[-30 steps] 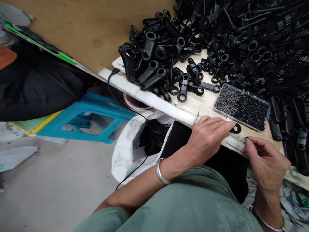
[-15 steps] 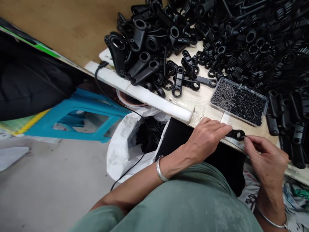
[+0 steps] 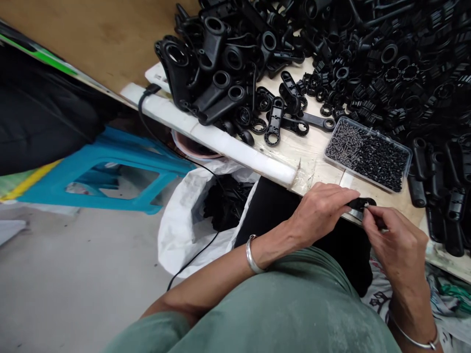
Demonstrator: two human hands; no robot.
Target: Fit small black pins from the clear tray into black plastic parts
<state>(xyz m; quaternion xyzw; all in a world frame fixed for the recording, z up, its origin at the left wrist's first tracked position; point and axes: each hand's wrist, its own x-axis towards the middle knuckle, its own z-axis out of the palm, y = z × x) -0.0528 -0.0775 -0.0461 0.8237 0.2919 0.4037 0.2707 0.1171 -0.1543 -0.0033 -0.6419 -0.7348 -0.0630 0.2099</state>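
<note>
A small black plastic arm with a ring-shaped end (image 3: 357,202) is at the table's front edge, pinched by my left hand (image 3: 324,208) at its left end. The fingers of my right hand (image 3: 395,235) are closed at the ring end, thumb and forefinger pressed together; whatever they hold is too small to make out. Just beyond my hands stands a clear plastic box (image 3: 368,153) with tiny grey pieces in its left half and tiny black pieces in its right half.
Loose black plastic arms (image 3: 274,120) and a large heap of black rings (image 3: 390,93) cover the table behind the box. More black arms (image 3: 456,211) lie at the right. Below the edge are a white sack (image 3: 180,235) of black parts and a blue stool (image 3: 91,171).
My right hand has moved left, closer to the ring end of the black arm. My left hand keeps its grip on the arm. The view has shifted slightly.
</note>
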